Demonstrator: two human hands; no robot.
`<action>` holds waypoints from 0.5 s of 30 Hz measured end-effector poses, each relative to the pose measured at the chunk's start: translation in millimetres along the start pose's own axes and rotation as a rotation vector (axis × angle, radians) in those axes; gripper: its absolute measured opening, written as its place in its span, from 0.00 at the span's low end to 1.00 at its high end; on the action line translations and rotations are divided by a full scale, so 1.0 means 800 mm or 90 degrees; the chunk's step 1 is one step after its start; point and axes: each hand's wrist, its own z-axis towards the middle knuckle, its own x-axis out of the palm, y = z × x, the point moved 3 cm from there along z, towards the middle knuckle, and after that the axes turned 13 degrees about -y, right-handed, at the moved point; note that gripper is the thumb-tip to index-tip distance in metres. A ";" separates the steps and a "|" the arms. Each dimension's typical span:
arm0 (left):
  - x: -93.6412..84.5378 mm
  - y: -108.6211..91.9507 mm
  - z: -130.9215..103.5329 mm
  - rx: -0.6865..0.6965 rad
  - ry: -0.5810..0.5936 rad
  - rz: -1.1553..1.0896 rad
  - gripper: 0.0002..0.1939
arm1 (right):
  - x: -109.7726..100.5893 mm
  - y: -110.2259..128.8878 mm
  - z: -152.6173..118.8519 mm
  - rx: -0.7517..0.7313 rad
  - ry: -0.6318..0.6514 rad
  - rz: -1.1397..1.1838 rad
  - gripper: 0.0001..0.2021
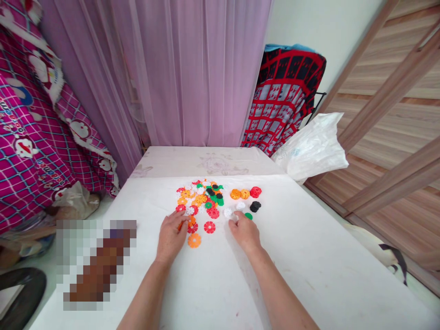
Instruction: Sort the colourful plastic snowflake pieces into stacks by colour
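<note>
A mixed pile of flower-shaped discs (201,198) in red, orange, white, green and black lies on the white tabletop. My left hand (173,233) rests at its near left edge, fingers apart, touching orange and red discs. Right of the pile, my right hand (244,229) has its fingers bent down by a white disc (228,212); whether it grips anything is hidden. Beyond this hand are orange stacks (235,194), a red stack (255,192), white discs (240,206), a black stack (255,206) and a green disc (248,216). A single orange disc (194,240) lies nearest me.
The white table (206,288) extends toward me and to both sides. A white plastic bag (312,146) stands at its far right edge. Purple curtains (202,73) hang behind, and a blurred-out patch (99,266) covers the left edge.
</note>
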 end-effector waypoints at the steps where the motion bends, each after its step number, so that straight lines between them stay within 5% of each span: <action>1: 0.000 0.000 0.000 0.001 -0.002 0.000 0.16 | -0.002 0.001 0.001 0.006 -0.012 0.002 0.22; 4: 0.000 0.000 0.000 0.007 -0.013 0.004 0.15 | -0.006 0.009 0.004 0.010 -0.029 0.005 0.26; 15: -0.001 0.001 0.001 0.012 0.001 0.003 0.16 | 0.006 0.021 0.013 0.011 -0.024 0.004 0.17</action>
